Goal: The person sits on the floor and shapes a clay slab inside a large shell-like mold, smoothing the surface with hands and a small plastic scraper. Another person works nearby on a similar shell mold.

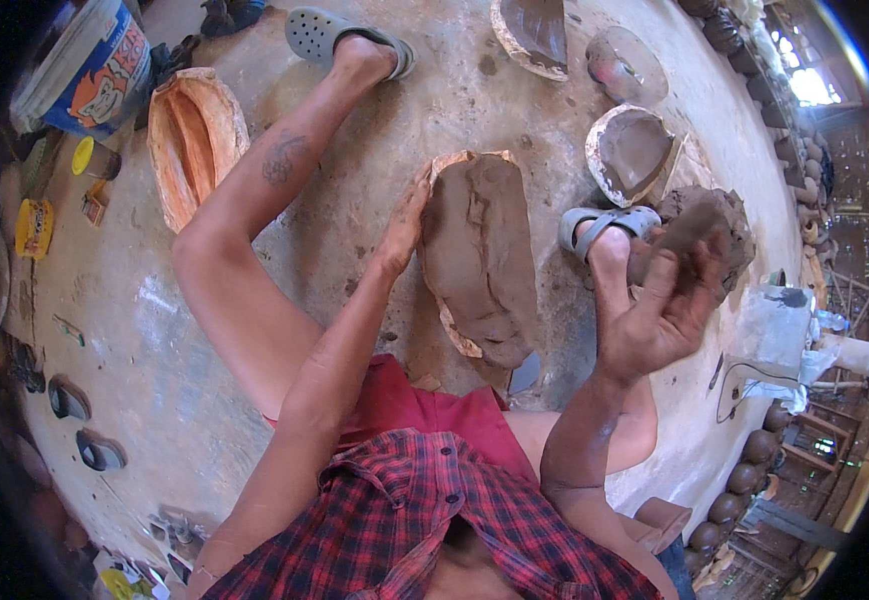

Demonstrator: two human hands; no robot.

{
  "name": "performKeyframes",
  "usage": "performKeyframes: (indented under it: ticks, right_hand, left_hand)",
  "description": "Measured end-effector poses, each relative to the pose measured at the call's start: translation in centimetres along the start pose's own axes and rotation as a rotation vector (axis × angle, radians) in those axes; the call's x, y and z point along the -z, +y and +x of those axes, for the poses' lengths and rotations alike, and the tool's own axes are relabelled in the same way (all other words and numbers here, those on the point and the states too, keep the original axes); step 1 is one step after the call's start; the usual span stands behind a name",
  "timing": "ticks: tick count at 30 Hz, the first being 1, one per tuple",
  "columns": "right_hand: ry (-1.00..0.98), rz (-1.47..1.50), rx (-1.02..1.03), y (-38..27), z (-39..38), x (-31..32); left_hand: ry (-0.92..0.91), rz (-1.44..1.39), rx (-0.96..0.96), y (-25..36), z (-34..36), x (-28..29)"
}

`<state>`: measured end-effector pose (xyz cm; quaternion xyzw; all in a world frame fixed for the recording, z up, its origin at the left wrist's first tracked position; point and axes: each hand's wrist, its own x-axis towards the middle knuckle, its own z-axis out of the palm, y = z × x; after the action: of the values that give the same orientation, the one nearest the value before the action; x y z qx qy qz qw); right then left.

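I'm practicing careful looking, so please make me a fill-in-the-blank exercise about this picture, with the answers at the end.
The person's left hand lies against the ____ long side of the clay slab.
The clay mound lies to the ____ of that slab, near the right hand.
The color of the shorts is ____.
The small tub at the far left is mostly ____.

Missing words: left; right; red; yellow.

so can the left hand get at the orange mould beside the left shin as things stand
Probably not directly: the left shin lies between the left hand and the orange mould. Reaching over it looks possible, but that hand rests against the clay-filled mould.
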<state>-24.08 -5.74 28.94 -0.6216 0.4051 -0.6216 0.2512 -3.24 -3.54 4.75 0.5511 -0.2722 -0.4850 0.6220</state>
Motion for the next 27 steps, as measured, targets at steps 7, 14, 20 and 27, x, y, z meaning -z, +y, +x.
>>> performKeyframes:
  ticks: [7,14,20,27]
  right_hand:
    - [0.148,-0.104,0.239,-3.1,2.5,0.3]
    - [-0.19,-0.514,-0.149,5.6,-2.1,-3.7]
    - [-0.38,-0.632,-0.056,15.0,-5.2,-1.8]
    - [-0.496,-0.738,-0.074,18.8,-0.3,-2.5]
  left_hand:
    - [-0.009,0.031,0.058,-0.4,1.8,0.0]
    - [-0.056,-0.018,0.002,-0.9,3.8,-0.5]
    - [-0.085,0.1,0.032,0.5,4.4,-1.0]
    - [-0.273,0.217,0.003,2.7,8.0,-2.7]
